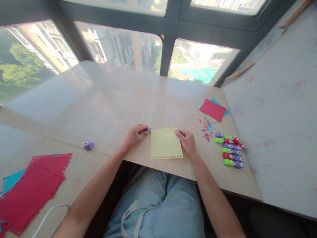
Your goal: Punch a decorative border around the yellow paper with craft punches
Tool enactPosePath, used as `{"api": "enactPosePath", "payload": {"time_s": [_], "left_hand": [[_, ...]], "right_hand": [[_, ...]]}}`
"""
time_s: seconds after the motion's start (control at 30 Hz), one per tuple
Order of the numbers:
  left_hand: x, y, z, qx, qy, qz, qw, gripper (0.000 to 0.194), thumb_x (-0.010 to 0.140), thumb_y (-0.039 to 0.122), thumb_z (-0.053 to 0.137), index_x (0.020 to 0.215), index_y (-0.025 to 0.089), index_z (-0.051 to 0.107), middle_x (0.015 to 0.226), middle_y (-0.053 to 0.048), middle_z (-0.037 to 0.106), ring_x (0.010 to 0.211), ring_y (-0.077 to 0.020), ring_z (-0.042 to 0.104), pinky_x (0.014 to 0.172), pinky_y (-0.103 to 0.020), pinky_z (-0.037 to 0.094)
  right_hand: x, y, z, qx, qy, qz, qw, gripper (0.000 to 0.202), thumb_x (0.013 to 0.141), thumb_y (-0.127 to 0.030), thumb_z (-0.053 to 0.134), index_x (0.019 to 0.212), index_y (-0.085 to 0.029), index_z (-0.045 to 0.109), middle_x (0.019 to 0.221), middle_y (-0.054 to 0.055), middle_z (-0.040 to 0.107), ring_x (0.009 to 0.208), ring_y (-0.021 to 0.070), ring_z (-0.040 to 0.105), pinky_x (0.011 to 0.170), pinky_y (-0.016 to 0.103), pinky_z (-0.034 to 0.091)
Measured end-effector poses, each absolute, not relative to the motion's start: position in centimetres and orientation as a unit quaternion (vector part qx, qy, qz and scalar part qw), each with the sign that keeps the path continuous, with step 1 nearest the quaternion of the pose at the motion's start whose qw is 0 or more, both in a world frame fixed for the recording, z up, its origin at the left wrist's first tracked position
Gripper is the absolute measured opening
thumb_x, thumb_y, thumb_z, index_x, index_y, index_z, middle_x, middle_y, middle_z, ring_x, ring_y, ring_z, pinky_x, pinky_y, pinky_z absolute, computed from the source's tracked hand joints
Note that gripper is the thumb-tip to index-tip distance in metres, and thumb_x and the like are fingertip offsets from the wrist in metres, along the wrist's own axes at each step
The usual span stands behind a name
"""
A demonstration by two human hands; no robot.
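A pale, wood-grained table (104,99) fills the corner, its far edges meeting a dark window frame (170,23); a seam crosses its left part. Daylight shines off the top, and the panes show buildings, trees (24,62) and a green-blue court (201,73) below. A flowered wall (279,115) closes the right side. The yellow sheet (165,143) is at the table's near edge, in front of the person's lap. Its punched edge, with 1 row of small shapes, faces the person, and its plain edge faces the window. Its sides look nearly equal from here, so its long axis cannot be told. The right hand (187,141) pinches its far right corner. The left hand (135,135) has its fingers closed on a purple punch (148,129) at the far left corner; the punch lies roughly crosswise, its round end pointing right, though whether paper is inside cannot be told. Further right are confetti (207,129), coloured cards (213,109) and a block of punches (229,151); to the left, 1 spare punch (88,145), red sheets (34,191) and a white cable (47,215).
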State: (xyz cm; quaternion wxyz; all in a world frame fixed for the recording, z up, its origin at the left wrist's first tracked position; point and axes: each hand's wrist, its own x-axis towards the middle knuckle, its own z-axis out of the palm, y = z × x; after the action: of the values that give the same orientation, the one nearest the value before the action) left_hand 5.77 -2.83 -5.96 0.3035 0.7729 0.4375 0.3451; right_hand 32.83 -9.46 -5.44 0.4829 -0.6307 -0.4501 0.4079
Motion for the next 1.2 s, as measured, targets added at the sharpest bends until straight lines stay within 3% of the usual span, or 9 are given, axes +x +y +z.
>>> {"api": "enactPosePath", "payload": {"time_s": [0.57,0.97,1.2], "left_hand": [[6.0,-3.5,-5.9,0.789,0.442,0.344,0.254,0.027,0.085,0.020,0.061,0.111,0.019,0.067,0.106,-0.008,0.072,0.100,-0.0209,0.064,0.092,-0.038,0.049],[5.8,-3.4,-6.4,0.776,0.438,0.358,0.280,0.030,0.082,0.015,0.060,0.111,0.020,0.066,0.105,-0.008,0.072,0.095,-0.0195,0.066,0.088,-0.037,0.052],[5.6,-3.7,-5.8,0.710,0.479,0.414,0.310,0.021,0.085,0.023,0.059,0.105,0.017,0.066,0.100,-0.007,0.071,0.077,-0.0140,0.065,0.069,-0.027,0.054]], "right_hand": [[32.6,-9.0,-4.9,-0.615,-0.421,0.458,0.486,0.041,0.068,-0.049,0.073,0.090,-0.014,0.076,0.082,0.008,0.075,0.071,0.0203,0.068,0.064,0.029,0.052],[32.0,-8.2,-4.7,-0.657,-0.438,0.446,0.422,0.043,0.069,-0.049,0.070,0.092,-0.013,0.076,0.083,0.010,0.075,0.066,0.0204,0.068,0.054,0.027,0.051],[32.0,-8.6,-4.4,-0.655,-0.437,0.452,0.419,0.049,0.069,-0.052,0.071,0.098,-0.012,0.076,0.084,0.010,0.076,0.071,0.0228,0.070,0.056,0.029,0.053]]}}
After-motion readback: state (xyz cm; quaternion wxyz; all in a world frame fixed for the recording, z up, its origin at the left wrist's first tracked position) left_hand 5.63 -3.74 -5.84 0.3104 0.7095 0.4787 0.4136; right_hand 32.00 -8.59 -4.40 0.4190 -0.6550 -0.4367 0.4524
